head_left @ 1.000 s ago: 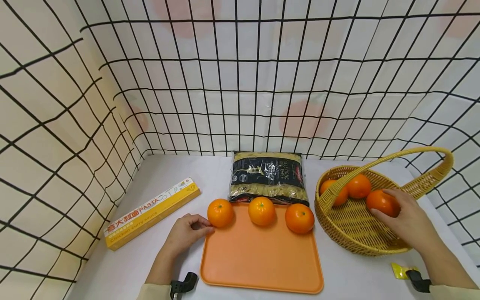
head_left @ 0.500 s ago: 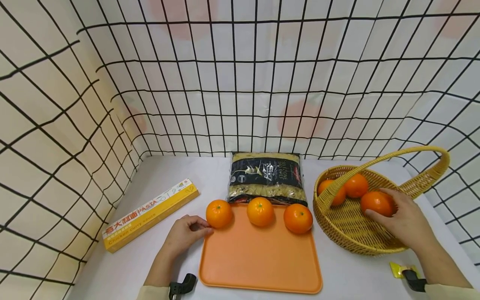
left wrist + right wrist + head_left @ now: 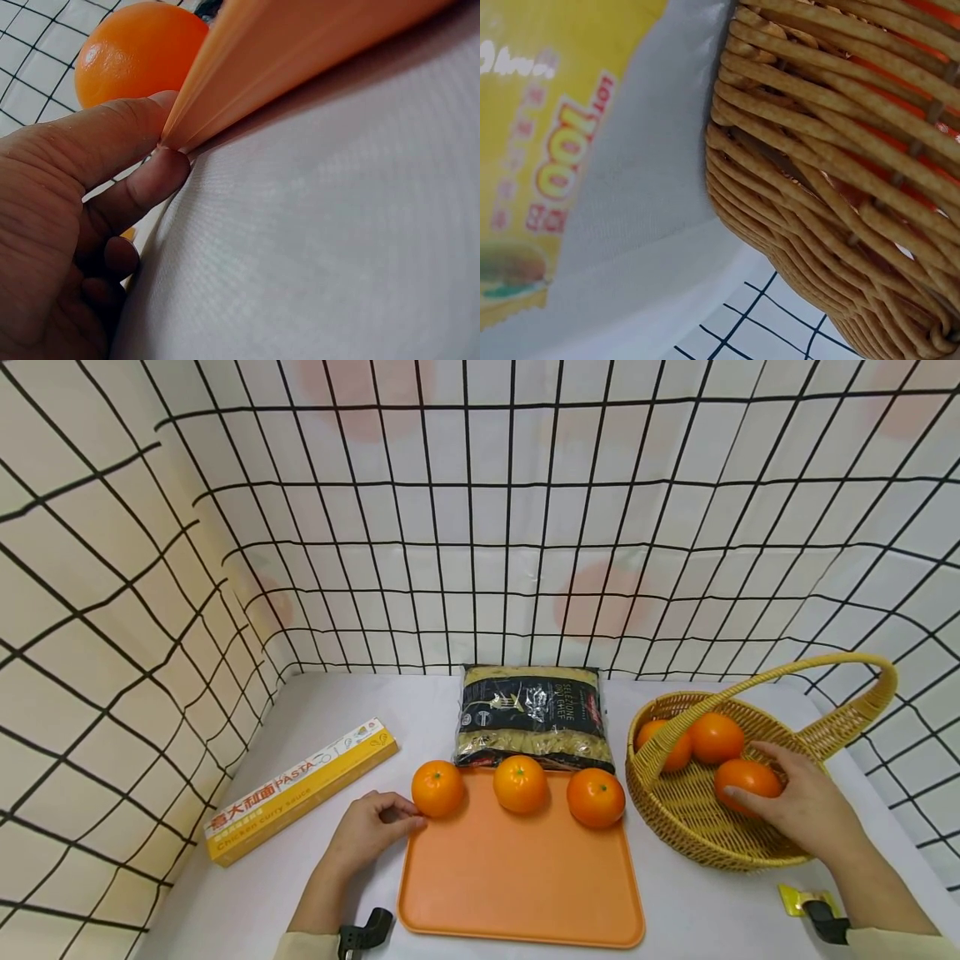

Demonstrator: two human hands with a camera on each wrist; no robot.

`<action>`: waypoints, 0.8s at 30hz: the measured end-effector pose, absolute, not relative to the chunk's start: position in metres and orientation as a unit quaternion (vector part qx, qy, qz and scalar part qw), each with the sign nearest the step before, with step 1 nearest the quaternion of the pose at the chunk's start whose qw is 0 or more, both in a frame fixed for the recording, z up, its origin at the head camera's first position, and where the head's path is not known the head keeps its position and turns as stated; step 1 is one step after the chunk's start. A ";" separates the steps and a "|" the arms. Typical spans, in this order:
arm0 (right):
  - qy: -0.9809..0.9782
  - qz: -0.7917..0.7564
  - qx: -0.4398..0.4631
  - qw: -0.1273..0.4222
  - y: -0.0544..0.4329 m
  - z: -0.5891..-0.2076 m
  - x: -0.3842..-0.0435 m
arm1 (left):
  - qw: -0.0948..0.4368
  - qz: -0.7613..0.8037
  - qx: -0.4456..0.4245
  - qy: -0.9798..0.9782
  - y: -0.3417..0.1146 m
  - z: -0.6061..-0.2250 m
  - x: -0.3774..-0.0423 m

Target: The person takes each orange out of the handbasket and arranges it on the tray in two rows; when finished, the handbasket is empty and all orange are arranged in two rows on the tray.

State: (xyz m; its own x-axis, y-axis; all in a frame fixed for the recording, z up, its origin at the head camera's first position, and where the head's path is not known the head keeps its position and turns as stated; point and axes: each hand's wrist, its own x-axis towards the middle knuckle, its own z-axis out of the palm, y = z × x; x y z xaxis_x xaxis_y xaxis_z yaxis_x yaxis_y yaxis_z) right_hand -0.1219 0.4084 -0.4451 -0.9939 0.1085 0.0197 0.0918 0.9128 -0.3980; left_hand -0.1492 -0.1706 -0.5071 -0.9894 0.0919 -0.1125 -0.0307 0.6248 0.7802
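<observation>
In the head view my left hand is at the left edge of the orange tray, beside the leftmost orange. The left wrist view shows its thumb and index finger pinching the tray's rim. My right hand reaches into the wicker basket over a reddish orange low inside. Its thumb lies across that orange, while the index finger stretches past the top, a little apart from it. Two more oranges, one of them nearby, lie at the back of the basket.
Two further oranges, one in the middle and one at the right, sit along the tray's far edge. Behind it lies a pasta bag. A yellow pasta box is at left; a small yellow packet lies before the basket.
The right hand has lowered its orange toward the basket's floor, and its index finger has come away from the fruit. The left hand stays at the tray's rim.
</observation>
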 end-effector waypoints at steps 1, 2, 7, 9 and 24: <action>-0.978 0.201 -0.051 0.017 0.408 -0.445 -0.122 | 0.070 0.432 0.017 0.899 -0.171 -0.507 -0.149; -0.979 0.199 -0.051 0.014 0.408 -0.445 -0.122 | 0.070 0.432 0.017 0.899 -0.171 -0.507 -0.149; -0.981 0.185 -0.052 0.001 0.408 -0.444 -0.123 | 0.070 0.433 0.016 0.898 -0.171 -0.508 -0.150; -0.982 0.180 -0.052 -0.002 0.409 -0.444 -0.123 | 0.070 0.433 0.016 0.898 -0.171 -0.508 -0.150; -0.984 0.171 -0.045 -0.009 0.408 -0.447 -0.125 | 0.055 0.434 0.029 0.899 -0.170 -0.505 -0.147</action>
State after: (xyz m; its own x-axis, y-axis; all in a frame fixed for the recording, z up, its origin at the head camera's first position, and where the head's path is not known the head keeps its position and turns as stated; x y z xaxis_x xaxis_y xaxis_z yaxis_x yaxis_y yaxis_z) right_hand -0.1254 0.4084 -0.4472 -0.9958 0.0855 -0.0327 0.0915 0.9376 -0.3354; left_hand -0.1466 -0.1702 -0.5052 -0.9922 0.0999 -0.0740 0.0040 0.6209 0.7839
